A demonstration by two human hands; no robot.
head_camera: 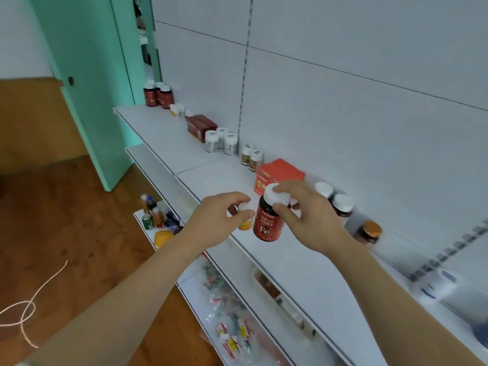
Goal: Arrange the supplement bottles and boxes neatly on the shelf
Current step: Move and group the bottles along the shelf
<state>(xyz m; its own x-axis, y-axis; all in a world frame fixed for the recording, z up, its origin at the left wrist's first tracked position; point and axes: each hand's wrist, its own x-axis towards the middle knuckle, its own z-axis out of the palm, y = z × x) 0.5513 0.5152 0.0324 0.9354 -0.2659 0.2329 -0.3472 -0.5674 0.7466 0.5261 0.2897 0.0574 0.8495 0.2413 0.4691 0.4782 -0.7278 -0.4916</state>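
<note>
Red "Fe" bottle (266, 223) in my right hand (306, 215), fingers (281, 207) closed on white cap, above shelf (303, 262) front edge; long axis tilted, cap up-right, base down-left. Left hand (214, 217) fingers pinch small white-capped bottle (245, 216) alongside.

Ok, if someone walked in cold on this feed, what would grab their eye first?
Probably the red Fe bottle, tilted in mid-air over the shelf's front edge, the right hand pinching its white cap. Next, the left hand beside it, its grip closed on a small white-capped bottle. Behind them, the orange box stands out against the back wall.
</note>
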